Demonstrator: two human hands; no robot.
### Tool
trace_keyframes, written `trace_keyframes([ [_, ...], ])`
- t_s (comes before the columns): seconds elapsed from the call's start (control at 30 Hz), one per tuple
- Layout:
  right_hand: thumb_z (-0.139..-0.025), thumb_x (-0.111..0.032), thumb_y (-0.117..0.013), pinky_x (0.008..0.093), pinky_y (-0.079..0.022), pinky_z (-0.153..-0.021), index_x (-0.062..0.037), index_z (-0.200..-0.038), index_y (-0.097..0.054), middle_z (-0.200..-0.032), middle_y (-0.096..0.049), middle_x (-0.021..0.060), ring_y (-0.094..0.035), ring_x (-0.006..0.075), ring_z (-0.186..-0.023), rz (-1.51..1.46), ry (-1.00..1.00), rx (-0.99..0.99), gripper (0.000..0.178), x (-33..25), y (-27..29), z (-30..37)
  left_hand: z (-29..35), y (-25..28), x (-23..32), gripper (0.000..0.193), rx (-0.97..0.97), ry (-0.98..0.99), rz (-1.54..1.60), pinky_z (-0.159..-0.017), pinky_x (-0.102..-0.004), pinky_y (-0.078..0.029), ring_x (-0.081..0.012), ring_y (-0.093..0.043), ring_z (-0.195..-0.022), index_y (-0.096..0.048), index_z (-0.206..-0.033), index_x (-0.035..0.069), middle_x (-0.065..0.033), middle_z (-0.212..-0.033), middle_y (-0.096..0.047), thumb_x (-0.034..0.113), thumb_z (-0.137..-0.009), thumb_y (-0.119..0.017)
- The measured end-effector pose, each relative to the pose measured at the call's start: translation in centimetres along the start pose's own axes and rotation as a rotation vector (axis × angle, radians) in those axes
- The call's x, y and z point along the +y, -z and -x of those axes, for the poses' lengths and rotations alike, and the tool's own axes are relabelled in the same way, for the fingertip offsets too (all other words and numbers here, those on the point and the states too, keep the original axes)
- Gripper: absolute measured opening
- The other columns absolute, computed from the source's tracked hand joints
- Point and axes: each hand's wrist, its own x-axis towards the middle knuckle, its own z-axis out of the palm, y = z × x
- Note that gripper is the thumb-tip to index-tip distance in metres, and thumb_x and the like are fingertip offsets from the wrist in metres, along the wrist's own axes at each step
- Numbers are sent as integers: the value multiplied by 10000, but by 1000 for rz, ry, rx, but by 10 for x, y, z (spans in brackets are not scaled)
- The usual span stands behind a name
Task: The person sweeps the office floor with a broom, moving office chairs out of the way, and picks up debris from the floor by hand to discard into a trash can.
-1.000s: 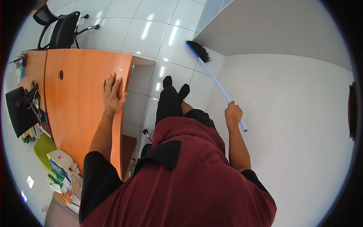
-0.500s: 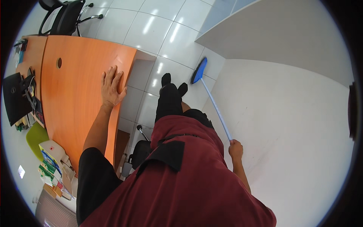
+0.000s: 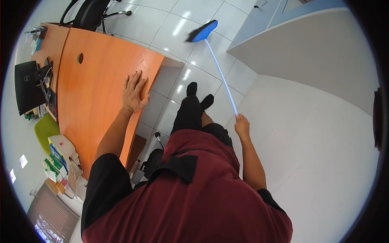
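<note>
The right side of the frame was filled by a white wall [image 3: 316, 154], and the upper middle by a floor [image 3: 156, 20] of glossy tiles. The left was taken up by an orange wooden desk [image 3: 101, 93], with a black chair [image 3: 91, 16] placed beyond its far edge. Above the centre, a broom [image 3: 218, 69] was slanted across the tiles, its blue head turned to the upper left; whether the dark, blurred bristles were pressed to the floor could not be told.

The left arm [image 3: 115, 131] was stretched up from the lower left, and the left hand [image 3: 135, 94] was laid palm down near the desk's right edge. The right arm [image 3: 254, 162] was extended upward from the lower right, the right hand [image 3: 242, 124] being raised beside the wall.

The left fingers were unclenched and slightly spread — nothing was gripped — with the thumb held out toward the edge. The right fingers were curled closed around the near end of the broom's pale blue handle.

Half a second earlier, the broom's head had been seen beside the feet; by this moment it had been carried up and leftward, past them. The right hand had been lifted higher — the left had been kept on the desk.
</note>
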Motion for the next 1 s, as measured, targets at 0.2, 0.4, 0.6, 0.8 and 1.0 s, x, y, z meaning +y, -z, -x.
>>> trace_keyframes([
  [0.2, -953, -287, -454, 524, -470, -723, -45, -899, -632, -878, -655, 215, -616, 441, -840, 271, -222, -178, 305, 35, 55, 89, 1, 1, -2, 642, -49, 37, -21, -1151, -501, -150, -323, -307, -1379, -481, -1331, 157, -138, -1477, -353, 365, -742, -631],
  [0.4, -925, -296, -501, 453, -487, -646, -18, -873, -633, -772, -641, 184, -617, 352, -693, 11, -104, -208, 313, -24, -46, -36, 1, 2, 0, 644, -80, 62, -24, -1153, -508, -152, -337, -308, -1374, -487, -1316, 150, -153, -1468, -354, 363, -728, -642],
  [0.6, -943, -272, -466, 448, -459, -631, -1, -852, -603, -737, -616, 199, -605, 358, -677, -304, -160, -203, 317, -56, 3, -66, -1, 2, 0, 671, -80, 55, -20, -1151, -526, -159, -335, -303, -1380, -491, -1308, 155, -148, -1475, -348, 348, -691, -672],
  [0.8, -930, -242, -464, 481, -471, -636, -1, -835, -616, -721, -607, 220, -604, 409, -684, 129, -48, -180, 300, -8, 90, -3, -1, 1, -7, 679, -116, 85, -21, -1153, -543, -141, -341, -303, -1381, -493, -1305, 165, -156, -1469, -357, 370, -683, -675],
  [1.0, -898, -221, -503, 540, -481, -736, -11, -814, -633, -828, -639, 240, -618, 445, -811, 275, 38, -264, 261, -102, -8, -120, 7, -1, -9, 676, -133, 88, 50, -1133, -590, -144, -388, -315, -1365, -483, -1296, 169, -196, -1432, -380, 366, -680, -680],
])
